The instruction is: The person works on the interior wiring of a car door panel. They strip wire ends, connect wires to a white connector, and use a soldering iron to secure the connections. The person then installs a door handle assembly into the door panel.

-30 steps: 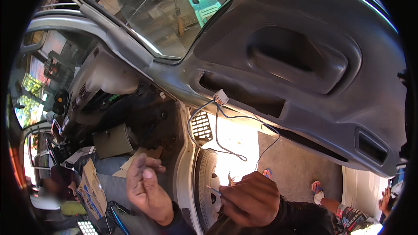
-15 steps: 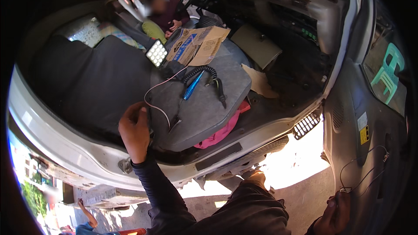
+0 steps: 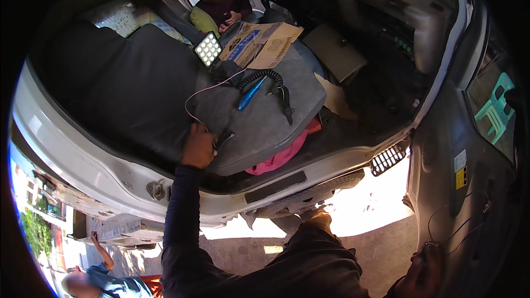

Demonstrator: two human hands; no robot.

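Observation:
My left hand is over the near edge of the grey seat, fingers closed at the end of a thin pinkish wire. A small black clip lies just beside the fingertips. Farther in on the seat rest a blue pen-shaped tester and a coiled black cord. A lit square LED work light stands behind them, with the pink wire running back toward it. Low by the open door, my right hand, in shadow, is closed on thin dark wires looping along the door panel.
Flattened cardboard lies on the seat's far part; pink cloth hangs beneath its edge. A person sits at the far side near the steering wheel. The vehicle door stands open at right. Another person is outside, lower left.
My left hand has moved right and inward onto the seat edge, to the wire's end. The head view has shifted slightly. My right hand stays by the door with the wires.

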